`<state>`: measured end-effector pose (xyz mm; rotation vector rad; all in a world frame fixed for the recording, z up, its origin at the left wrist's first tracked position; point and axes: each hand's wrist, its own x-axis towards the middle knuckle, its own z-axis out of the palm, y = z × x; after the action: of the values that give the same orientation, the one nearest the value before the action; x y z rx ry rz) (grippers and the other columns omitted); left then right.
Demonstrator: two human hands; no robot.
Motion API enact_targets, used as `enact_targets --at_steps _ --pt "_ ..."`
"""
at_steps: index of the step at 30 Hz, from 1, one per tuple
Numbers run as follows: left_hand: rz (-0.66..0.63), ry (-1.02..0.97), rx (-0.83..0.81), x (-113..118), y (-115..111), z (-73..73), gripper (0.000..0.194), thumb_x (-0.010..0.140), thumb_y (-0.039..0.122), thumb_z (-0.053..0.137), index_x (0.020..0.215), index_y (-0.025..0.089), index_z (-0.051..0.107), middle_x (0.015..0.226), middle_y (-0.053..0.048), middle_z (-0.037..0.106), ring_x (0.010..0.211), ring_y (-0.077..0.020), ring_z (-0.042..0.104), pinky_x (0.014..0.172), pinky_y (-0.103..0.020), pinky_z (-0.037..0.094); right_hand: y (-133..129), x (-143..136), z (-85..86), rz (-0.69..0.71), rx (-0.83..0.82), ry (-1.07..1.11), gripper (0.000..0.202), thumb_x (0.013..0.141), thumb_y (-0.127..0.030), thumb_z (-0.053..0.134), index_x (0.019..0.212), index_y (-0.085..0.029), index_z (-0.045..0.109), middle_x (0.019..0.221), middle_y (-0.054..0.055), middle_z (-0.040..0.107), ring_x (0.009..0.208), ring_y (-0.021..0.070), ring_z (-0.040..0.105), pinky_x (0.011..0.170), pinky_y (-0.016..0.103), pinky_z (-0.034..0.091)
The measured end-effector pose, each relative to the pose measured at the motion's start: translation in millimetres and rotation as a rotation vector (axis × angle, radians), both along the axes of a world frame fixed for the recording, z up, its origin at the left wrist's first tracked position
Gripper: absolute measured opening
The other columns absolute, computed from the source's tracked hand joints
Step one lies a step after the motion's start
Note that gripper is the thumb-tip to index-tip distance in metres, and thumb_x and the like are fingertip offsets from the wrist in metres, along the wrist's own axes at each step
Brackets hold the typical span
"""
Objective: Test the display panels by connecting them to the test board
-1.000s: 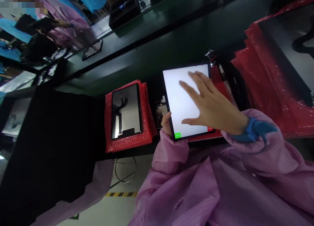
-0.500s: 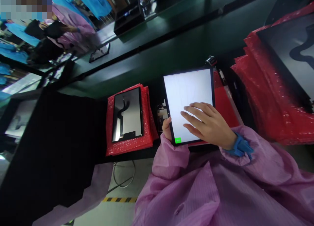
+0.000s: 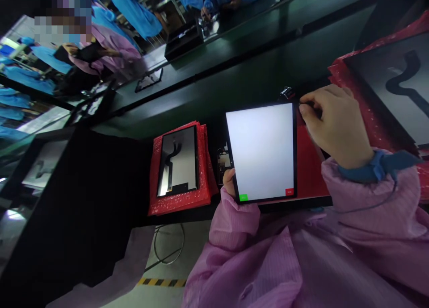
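A lit tablet screen (image 3: 263, 151) shows plain white, with a green box at its lower left corner and a red box at its lower right. My left hand (image 3: 229, 181) grips its lower left edge, thumb on the front and the other fingers hidden behind. To the right of the screen's upper right corner, my right hand (image 3: 337, 122) is closed in a pinch, with a blue wrist strap (image 3: 363, 166) at the cuff. What its fingertips hold, if anything, is hidden. Beneath and beside the screen lies a red sheet (image 3: 310, 165).
Left of the screen, a display panel (image 3: 179, 160) lies on red bubble wrap bags (image 3: 182, 204). Another panel (image 3: 398, 85) rests on red bags at the right. A green conveyor (image 3: 248, 69) runs behind. Co-workers in blue and pink (image 3: 112, 53) are across it.
My right hand has left the screen's surface and moved right and up, closing into a pinch. The white screen is now uncovered and its red box shows. My left hand keeps its grip.
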<state>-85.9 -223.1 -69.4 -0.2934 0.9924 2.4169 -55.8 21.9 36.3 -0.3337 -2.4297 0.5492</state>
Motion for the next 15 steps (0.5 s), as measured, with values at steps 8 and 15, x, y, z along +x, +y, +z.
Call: enact_targets --at_steps 8,15 --pt "0.014 0.002 0.067 2.9 3.2 -4.5 0.023 0.073 0.041 0.064 0.081 0.025 0.078 0.081 -0.001 0.080 0.081 -0.0252 0.077 0.078 -0.036 0.063 -11.4 28.4 11.2 0.236 -0.100 0.071 0.009 0.093 -0.022 0.061 0.084 -0.021 0.062 0.092 0.004 0.066 0.085 0.0185 0.062 0.082 0.037 0.053" --pt "-0.033 -0.007 0.063 6.9 0.9 1.1 0.028 0.070 0.044 0.066 0.087 0.026 0.078 0.088 -0.003 0.081 0.087 -0.0281 0.077 0.079 -0.040 0.063 -13.0 99.5 10.8 0.706 -0.244 -0.107 0.010 0.091 -0.012 0.060 0.088 -0.022 0.058 0.100 0.004 0.063 0.079 0.0112 0.064 0.065 0.022 0.054"
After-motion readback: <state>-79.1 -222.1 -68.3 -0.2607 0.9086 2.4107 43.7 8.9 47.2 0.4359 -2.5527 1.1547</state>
